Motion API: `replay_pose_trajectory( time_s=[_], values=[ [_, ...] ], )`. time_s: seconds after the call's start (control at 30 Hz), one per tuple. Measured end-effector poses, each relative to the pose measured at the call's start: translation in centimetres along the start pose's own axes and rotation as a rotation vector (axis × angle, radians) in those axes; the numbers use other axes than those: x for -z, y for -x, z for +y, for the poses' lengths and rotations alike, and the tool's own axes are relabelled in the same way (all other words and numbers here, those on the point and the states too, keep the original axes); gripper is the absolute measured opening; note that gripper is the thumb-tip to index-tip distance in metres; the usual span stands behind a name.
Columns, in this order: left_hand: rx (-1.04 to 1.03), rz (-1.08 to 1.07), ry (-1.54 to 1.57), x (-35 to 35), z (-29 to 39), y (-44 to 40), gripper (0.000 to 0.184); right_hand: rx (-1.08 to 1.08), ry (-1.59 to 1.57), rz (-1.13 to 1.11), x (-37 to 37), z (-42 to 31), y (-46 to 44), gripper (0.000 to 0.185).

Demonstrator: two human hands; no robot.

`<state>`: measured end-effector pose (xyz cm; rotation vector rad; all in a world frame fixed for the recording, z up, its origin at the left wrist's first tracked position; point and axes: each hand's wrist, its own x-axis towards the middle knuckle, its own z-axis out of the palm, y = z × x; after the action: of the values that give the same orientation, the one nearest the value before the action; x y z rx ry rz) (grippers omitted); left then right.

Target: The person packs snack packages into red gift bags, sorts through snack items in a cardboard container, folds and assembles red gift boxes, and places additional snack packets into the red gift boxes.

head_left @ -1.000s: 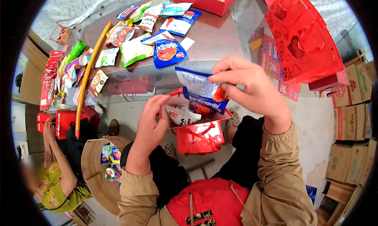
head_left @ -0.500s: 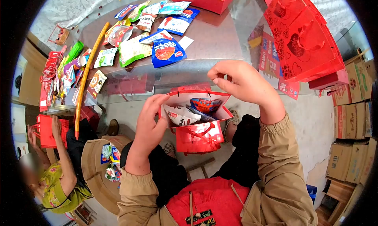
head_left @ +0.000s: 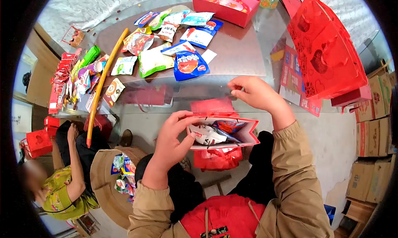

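Note:
My left hand grips the left rim of an open red gift bag, thumb at the rim's inner side. Inside the bag lie a white packet and a blue-and-red packet. Above the bag's right side, near the table's front edge, hovers my right hand. Its fingers are loosely curled, thumb and forefinger slightly apart, with nothing visible between them. Closest to it on the table is a blue snack packet. Another red bag shows below the open one.
Several snack packets cover the table, beside a yellow stick. Red gift bags stand at right, a red box at the back. A cardboard drum holds packets. A co-worker sits at left; cartons are stacked right.
The view has shifted, and the open bag appears lower and further right, tilted. My left hand has stayed at its rim. The co-worker's hands and red bag have moved lower.

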<state>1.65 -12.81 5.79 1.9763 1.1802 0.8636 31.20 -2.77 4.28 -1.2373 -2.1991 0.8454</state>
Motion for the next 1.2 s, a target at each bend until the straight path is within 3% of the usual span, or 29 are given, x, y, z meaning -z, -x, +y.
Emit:
replay_pose_trajectory(
  time_s=[0.3, 0.77, 1.2],
  values=[
    [0.027, 0.0, 0.078, 0.3, 0.7, -0.3, 0.033, 0.039, 0.11, -0.03, -1.3, 0.1, -0.8, 0.025],
    [-0.018, 0.052, 0.124, 0.3, 0.3, -0.6, 0.038, 0.138, 0.293, 0.057, -3.6, 1.3, -1.4, 0.023],
    [0.088, 0.159, 0.203, 0.0, -1.3, -0.5, 0.046, 0.09, 0.213, 0.08, -3.5, 1.2, -1.3, 0.021]
  ],
)
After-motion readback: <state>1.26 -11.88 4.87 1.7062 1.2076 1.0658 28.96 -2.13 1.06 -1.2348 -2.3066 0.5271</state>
